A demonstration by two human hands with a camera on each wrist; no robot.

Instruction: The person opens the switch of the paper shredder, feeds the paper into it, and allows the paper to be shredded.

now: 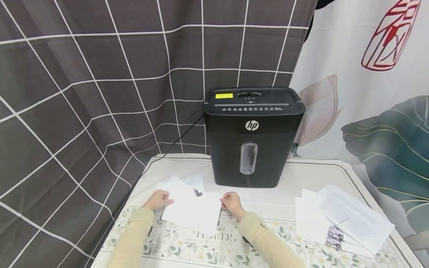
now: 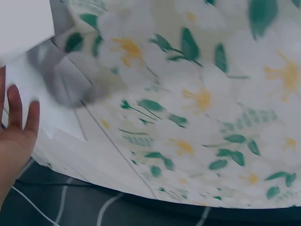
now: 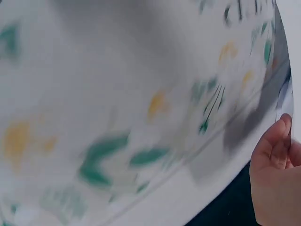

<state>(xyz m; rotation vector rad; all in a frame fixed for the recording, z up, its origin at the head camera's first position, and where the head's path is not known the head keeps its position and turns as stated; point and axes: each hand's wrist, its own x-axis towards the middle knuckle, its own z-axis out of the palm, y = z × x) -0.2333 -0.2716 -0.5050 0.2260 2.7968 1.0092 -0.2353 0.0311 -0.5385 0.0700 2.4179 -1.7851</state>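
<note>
1. White desk [image 1: 315, 175], rounded rear corner, green-and-yellow floral print: supporting surface.
2. Tapered black HP shredder [image 1: 251, 138]: stands upright, rear.
3. Overlapping white printed paper sheets [image 1: 355, 214]: right side.
4. White text-printed sheet [image 1: 194, 181]: left of shredder, partly hidden.

A white sheet of paper [image 1: 194, 212], blank on the side that shows, is a little crooked over the flowery table [image 1: 179, 245], its right edge pinched by the right hand [image 1: 231, 202], its left edge at the left hand [image 1: 157, 200], partly hiding printed paper [image 1: 194, 181].
</note>
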